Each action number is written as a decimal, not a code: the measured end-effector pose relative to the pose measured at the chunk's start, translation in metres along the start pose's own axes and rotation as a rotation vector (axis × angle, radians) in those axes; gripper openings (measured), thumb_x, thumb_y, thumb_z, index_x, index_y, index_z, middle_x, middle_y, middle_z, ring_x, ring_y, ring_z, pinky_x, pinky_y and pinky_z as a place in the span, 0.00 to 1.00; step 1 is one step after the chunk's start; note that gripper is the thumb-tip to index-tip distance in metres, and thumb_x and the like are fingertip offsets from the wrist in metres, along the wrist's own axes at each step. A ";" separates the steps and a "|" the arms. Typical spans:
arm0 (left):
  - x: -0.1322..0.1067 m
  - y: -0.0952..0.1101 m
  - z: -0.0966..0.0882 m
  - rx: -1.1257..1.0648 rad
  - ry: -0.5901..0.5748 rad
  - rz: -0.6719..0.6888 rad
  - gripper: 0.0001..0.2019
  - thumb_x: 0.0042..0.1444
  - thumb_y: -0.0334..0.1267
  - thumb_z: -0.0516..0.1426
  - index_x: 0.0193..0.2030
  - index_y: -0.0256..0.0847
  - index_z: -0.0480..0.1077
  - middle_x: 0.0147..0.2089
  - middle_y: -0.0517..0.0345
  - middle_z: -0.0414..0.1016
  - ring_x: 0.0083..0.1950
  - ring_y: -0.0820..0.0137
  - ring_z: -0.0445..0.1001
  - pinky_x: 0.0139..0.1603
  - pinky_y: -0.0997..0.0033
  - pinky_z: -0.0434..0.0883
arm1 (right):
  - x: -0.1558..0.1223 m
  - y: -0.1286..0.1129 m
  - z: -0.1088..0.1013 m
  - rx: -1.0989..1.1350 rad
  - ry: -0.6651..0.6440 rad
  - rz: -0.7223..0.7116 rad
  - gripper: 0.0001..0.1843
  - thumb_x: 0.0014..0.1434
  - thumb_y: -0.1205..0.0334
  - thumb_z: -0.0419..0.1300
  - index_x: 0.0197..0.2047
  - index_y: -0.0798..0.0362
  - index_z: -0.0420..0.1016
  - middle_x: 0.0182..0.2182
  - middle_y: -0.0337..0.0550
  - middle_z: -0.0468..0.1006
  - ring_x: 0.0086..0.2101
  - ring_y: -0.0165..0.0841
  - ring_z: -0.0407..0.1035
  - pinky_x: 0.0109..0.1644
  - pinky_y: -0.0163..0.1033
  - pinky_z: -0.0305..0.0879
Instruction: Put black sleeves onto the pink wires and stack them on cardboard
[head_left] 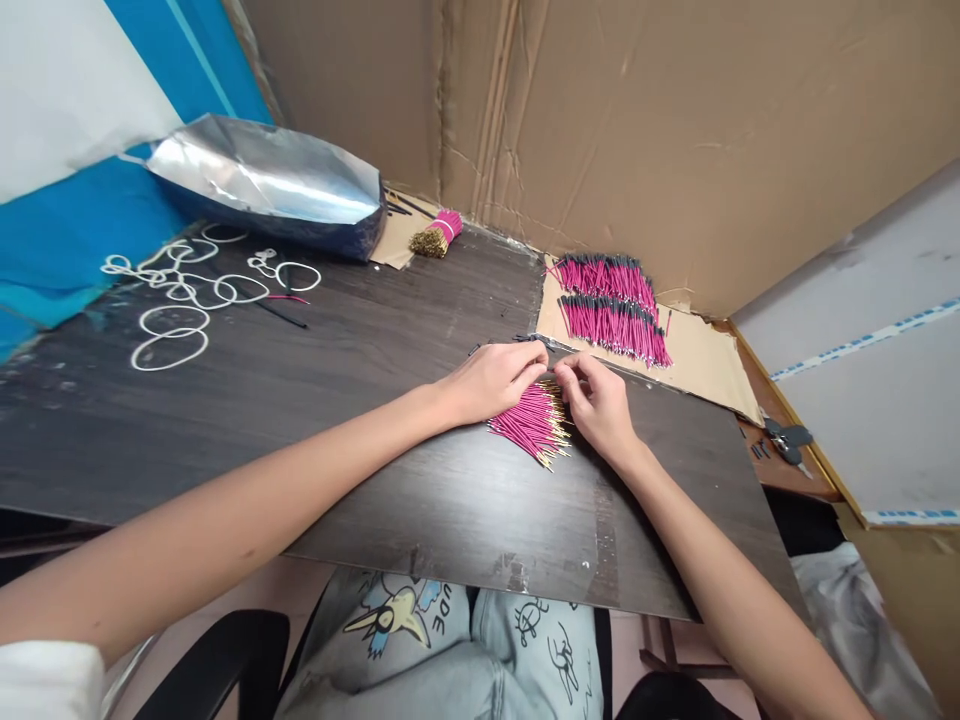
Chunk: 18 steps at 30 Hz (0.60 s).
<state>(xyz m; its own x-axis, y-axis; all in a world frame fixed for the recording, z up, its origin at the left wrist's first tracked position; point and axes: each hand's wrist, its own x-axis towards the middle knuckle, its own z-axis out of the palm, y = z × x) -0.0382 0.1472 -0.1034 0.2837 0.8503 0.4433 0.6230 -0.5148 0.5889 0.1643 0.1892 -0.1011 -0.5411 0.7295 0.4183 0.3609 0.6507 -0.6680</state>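
The left hand (499, 380) bends in over the far left part of the wires (529, 428), its thumb and forefinger drawn together. The right hand (602, 408) sits just beside the pile's far right end, thumb and forefinger also brought together. Whether either pinches something is too small to tell. The fingertips of the two hands are near each other, with a narrow gap between.

The wires, pink with gold tips toward the right, lie fanned on the dark table (420, 500), between the forearms. A wide strip of tabletop runs from them to the near edge, where the person's legs (442, 650) show below. Small black tubes (532, 340) lie just beyond the hands, close to the card (709, 360), which limits room on the far right; two rows of pink wires (611, 310) rest on it.

Farther left, a broad span of wood separates the left forearm from the white bands (176, 320). The bag (262, 185) and a bundle (437, 234) stand along the far side. Past the right edge, cutters (787, 440) lie on a ledge (806, 484).
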 end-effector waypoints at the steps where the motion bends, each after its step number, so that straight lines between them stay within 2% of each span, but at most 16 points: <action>1: 0.000 0.000 0.000 -0.001 0.002 -0.003 0.10 0.70 0.36 0.48 0.44 0.39 0.70 0.40 0.53 0.78 0.39 0.67 0.76 0.43 0.66 0.69 | 0.000 0.000 0.000 0.015 -0.006 0.004 0.10 0.71 0.58 0.55 0.38 0.51 0.73 0.32 0.41 0.76 0.28 0.31 0.67 0.33 0.37 0.66; 7: -0.001 0.004 -0.004 -0.008 0.012 -0.044 0.10 0.71 0.37 0.47 0.44 0.40 0.69 0.39 0.55 0.77 0.37 0.68 0.75 0.40 0.67 0.69 | 0.002 -0.002 -0.002 0.228 -0.040 0.065 0.11 0.72 0.56 0.55 0.47 0.51 0.76 0.33 0.40 0.76 0.27 0.30 0.68 0.34 0.38 0.68; 13: 0.000 0.006 -0.004 0.018 0.010 -0.050 0.10 0.71 0.37 0.47 0.44 0.40 0.68 0.39 0.55 0.77 0.37 0.68 0.74 0.41 0.66 0.68 | 0.002 0.003 -0.003 0.256 -0.043 0.067 0.10 0.70 0.57 0.57 0.48 0.50 0.77 0.34 0.40 0.77 0.29 0.31 0.70 0.36 0.39 0.70; 15: 0.001 0.006 -0.004 0.033 0.058 -0.082 0.10 0.71 0.37 0.47 0.43 0.40 0.68 0.38 0.55 0.76 0.36 0.68 0.73 0.39 0.67 0.67 | 0.004 0.004 -0.003 0.218 0.002 0.033 0.11 0.72 0.57 0.55 0.50 0.49 0.77 0.37 0.42 0.79 0.34 0.33 0.73 0.41 0.42 0.72; 18: 0.002 0.004 -0.005 0.047 0.166 -0.160 0.10 0.71 0.37 0.47 0.42 0.40 0.67 0.37 0.55 0.76 0.34 0.69 0.71 0.38 0.67 0.65 | 0.007 0.004 -0.003 0.045 0.042 -0.068 0.11 0.72 0.58 0.54 0.50 0.47 0.77 0.44 0.45 0.80 0.44 0.38 0.73 0.50 0.48 0.70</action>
<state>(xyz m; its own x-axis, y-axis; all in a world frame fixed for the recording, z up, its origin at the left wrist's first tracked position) -0.0387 0.1465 -0.0963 0.0577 0.8890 0.4543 0.6845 -0.3665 0.6302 0.1642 0.1972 -0.0991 -0.5303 0.6930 0.4885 0.2893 0.6895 -0.6640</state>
